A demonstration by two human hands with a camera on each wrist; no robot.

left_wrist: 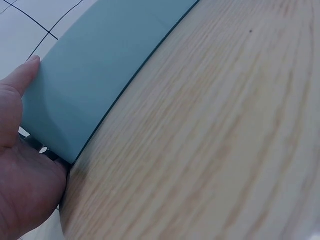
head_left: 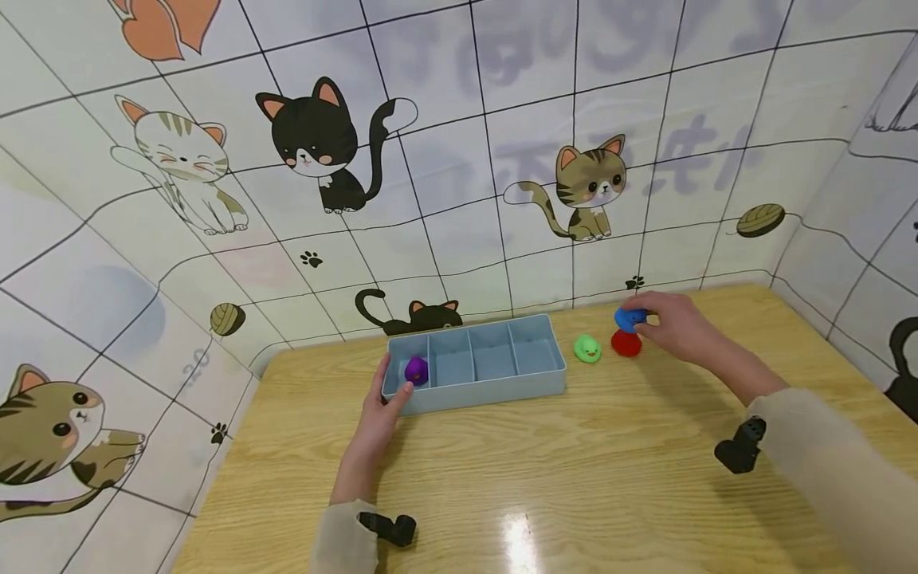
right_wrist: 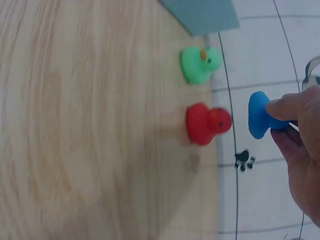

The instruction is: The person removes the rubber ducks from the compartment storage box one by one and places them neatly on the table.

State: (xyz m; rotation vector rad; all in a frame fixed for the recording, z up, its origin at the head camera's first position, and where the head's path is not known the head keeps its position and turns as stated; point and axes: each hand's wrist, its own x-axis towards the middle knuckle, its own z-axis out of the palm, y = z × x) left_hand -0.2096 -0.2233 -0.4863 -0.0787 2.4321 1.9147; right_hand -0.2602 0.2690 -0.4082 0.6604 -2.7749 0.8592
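A blue rubber duck [right_wrist: 259, 115] is pinched between the thumb and fingers of my right hand [head_left: 672, 325], raised above the table. Beneath it stands a red rubber duck [right_wrist: 202, 124], and to the left of that a green rubber duck [head_left: 587, 348]. My left hand [head_left: 380, 413] grips the left end of a grey-blue divided box [head_left: 476, 391], thumb at the front rim and fingers round the end wall. Inside the box's leftmost compartment sits a purple rubber duck [head_left: 416, 371]. The other compartments hold nothing visible.
The wooden table [head_left: 488, 470] meets a wall [head_left: 459, 239] with printed cats and grid lines right behind the box and ducks. Another wall stands close on the left, and one on the right.
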